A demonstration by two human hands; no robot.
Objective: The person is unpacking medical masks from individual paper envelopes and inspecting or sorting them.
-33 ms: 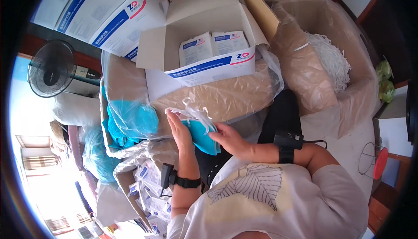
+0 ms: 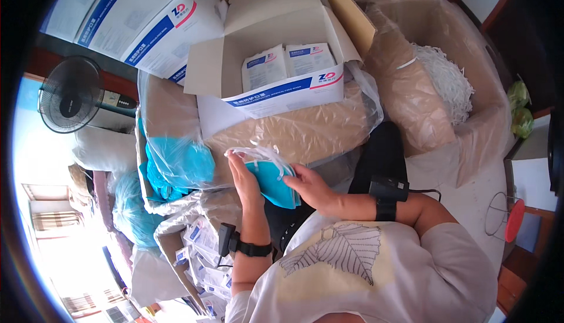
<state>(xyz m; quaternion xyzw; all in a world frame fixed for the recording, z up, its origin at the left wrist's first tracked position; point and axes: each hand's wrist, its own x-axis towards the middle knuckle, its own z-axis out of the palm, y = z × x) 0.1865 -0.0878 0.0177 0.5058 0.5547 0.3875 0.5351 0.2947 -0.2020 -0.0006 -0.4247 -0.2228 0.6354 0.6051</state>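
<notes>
In front of my body, a small stack of turquoise face masks (image 2: 273, 188) is held between my hands, its layered edges showing at the right. My left hand (image 2: 244, 179) supports the left side, fingers straight and together, with the white straps (image 2: 261, 152) running over near its fingertips. The left thumb is hidden. My right hand (image 2: 311, 186) is closed on the right edge, thumb and fingers pinching the masks. Just beyond stands an open white carton (image 2: 285, 95) with two white packets (image 2: 308, 58) inside.
Left, a plastic-lined box holds more turquoise masks (image 2: 182, 161); below it, another box holds wrapped packets (image 2: 205, 246). Right, a lined carton contains white straps (image 2: 443, 79). Stacked white cartons (image 2: 158, 29) and a fan (image 2: 70, 95) stand at the upper left.
The straps at the top of the masks have shifted slightly, and the masks have tilted a little. Both hands stay in nearly the same place.
</notes>
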